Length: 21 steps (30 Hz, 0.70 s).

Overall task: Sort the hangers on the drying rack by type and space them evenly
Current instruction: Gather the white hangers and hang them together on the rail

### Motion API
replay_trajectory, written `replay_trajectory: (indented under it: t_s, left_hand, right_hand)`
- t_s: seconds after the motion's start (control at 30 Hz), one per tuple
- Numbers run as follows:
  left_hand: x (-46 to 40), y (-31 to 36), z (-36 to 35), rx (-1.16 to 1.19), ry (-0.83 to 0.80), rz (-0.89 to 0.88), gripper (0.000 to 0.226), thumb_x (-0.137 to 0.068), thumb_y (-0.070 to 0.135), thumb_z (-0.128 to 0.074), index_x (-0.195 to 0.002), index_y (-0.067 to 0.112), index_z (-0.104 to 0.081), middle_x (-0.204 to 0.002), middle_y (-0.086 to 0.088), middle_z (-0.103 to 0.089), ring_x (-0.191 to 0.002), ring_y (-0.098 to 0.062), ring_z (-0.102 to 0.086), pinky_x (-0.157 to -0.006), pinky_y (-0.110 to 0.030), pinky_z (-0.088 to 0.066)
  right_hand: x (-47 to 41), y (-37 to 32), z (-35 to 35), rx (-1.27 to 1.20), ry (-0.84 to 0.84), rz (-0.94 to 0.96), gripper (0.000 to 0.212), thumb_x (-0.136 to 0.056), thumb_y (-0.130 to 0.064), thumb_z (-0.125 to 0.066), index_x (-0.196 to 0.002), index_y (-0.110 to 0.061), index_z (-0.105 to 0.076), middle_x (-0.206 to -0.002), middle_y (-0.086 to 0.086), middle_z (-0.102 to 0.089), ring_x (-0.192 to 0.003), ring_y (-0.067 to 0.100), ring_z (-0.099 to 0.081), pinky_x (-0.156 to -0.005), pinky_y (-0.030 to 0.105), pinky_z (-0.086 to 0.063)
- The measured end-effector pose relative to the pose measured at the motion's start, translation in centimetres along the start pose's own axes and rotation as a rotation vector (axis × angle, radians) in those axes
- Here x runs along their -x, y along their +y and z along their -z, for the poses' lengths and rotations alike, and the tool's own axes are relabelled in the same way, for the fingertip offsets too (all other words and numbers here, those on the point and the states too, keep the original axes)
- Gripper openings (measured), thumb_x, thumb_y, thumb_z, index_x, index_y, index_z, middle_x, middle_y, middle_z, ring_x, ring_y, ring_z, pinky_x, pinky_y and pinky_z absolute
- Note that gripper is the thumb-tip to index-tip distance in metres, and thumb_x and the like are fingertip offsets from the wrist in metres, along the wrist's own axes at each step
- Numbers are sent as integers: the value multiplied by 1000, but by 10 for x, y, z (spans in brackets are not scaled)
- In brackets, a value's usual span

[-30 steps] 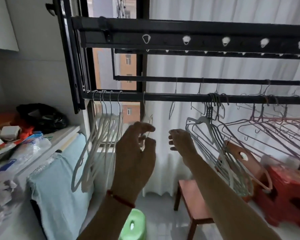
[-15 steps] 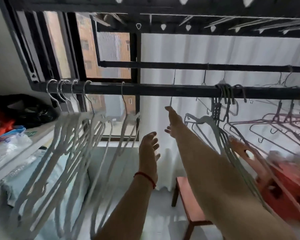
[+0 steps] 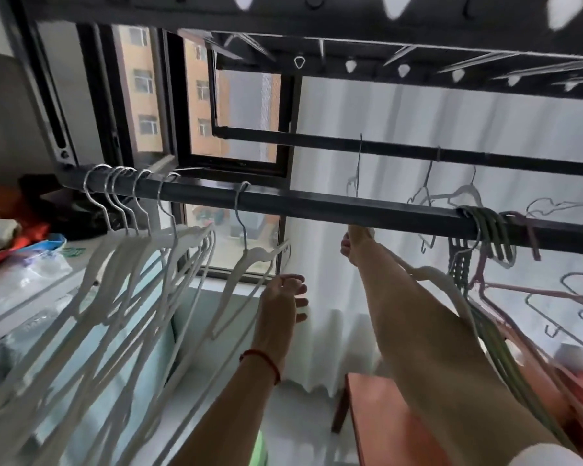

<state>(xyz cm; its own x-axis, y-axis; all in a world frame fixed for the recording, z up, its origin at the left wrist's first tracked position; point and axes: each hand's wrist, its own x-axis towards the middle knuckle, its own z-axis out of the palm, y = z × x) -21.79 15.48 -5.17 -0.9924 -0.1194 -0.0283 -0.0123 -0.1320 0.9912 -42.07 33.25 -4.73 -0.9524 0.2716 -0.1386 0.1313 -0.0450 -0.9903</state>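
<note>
1. While I look up from below, the dark drying rack (image 3: 317, 205) spans the whole view, its near bar running left to right in front of a white curtain (image 3: 451, 122) and a window (image 3: 243, 105).
2. Along the left end of that bar hangs a tight bunch of white hangers (image 3: 122, 284), with one more white hanger (image 3: 249, 264) hooked on alone to their right.
3. Green hangers (image 3: 488, 237) crowd the bar on the right, pinkish ones (image 3: 579, 290) beyond them.
4. My right hand (image 3: 355, 245) reaches up to the underside of the bar between the two groups; I cannot tell whether its fingers grasp anything.
5. My left hand (image 3: 283, 297) is lower, beside the lone white hanger's right arm, fingers loosely curled, grasping nothing that I can see.
</note>
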Motion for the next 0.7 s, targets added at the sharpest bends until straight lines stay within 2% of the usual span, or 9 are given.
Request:
replay_trajectory:
  t_s: [0.03, 0.07, 0.1, 0.17, 0.23, 0.33, 0.43, 0.5, 0.7]
  left_hand:
    - [2, 3, -1, -1, -11, 4, 24, -99, 16, -44, -112, 8, -63, -114, -14, -67, -100, -27, -65, -92, -49, -53]
    - [4, 5, -2, -4, -22, 6, 25, -99, 16, -44, -113, 7, -62, -115, -15, -67, -99, -27, -64, -92, -49, -53]
    - [5, 7, -2, -8, -31, 3, 25, -99, 16, -44, -114, 7, -62, -116, -16, -66, -98, -26, -63, -92, -49, -53]
    - [10, 10, -3, -11, -35, -11, 25, -99, 17, -44, -113, 8, -62, -116, -14, -66, -97, -25, -63, -89, -46, -53]
    - [16, 12, -1, -27, -25, -27, 24, -95, 22, -47, -110, 12, -63, -113, -12, -67, -96, -24, -64, -86, -43, -54]
    - [27, 10, 5, -86, -20, -41, 30, -80, 33, -47, -101, 21, -65, -106, -5, -70, -98, -23, -67, -86, -44, -55]
    - [41, 5, 16, -163, -25, -55, 24, -84, 32, -47, -100, 27, -65, -101, 3, -70, -98, -19, -67, -90, -47, -55]
    - [53, 1, 26, -219, -28, -83, 28, -80, 35, -47, -102, 28, -65, -101, 5, -70, -98, -16, -66, -91, -47, -55]
    - [95, -3, 52, -349, -22, -220, 25, -95, 22, -53, -118, 19, -63, -112, 3, -67, -105, -15, -61, -92, -30, -49]
  right_hand:
    - [1, 0, 1, 0, -6, 7, 17, -95, -41, -43, -81, -33, -47, -84, -7, -52, -68, 9, -55, -71, 29, -47]
    - [6, -3, -1, -4, 2, 6, 20, -96, -42, -43, -79, -31, -48, -81, -6, -52, -63, 9, -54, -66, 28, -48]
    - [16, -10, -4, -18, 14, -7, 28, -98, -42, -42, -75, -28, -47, -72, -5, -50, -53, 8, -50, -54, 25, -47]
    - [34, -18, -10, -63, 17, -15, 38, -100, -41, -42, -69, -20, -43, -58, -2, -41, -39, 9, -36, -36, 20, -34]
    - [53, -16, -21, -57, 11, 55, 37, -97, -46, -49, -74, -17, -44, -60, 1, -40, -43, 10, -32, -38, 20, -31]
    - [88, 4, -29, -43, 11, 93, 43, -88, -58, -56, -89, -15, -53, -70, 2, -45, -54, 11, -39, -48, 24, -36]
    - [130, 33, -35, -53, 1, 74, 44, -87, -58, -58, -87, -15, -53, -71, 2, -45, -53, 11, -38, -48, 25, -34]
    - [164, 53, -36, -83, 4, 55, 42, -88, -55, -59, -86, -14, -54, -72, 3, -45, -50, 11, -36, -46, 25, -31]
    - [278, 104, -30, -45, 30, 61, 48, -91, -59, -56, -92, -11, -55, -83, 5, -52, -52, 10, -42, -44, 23, -32]
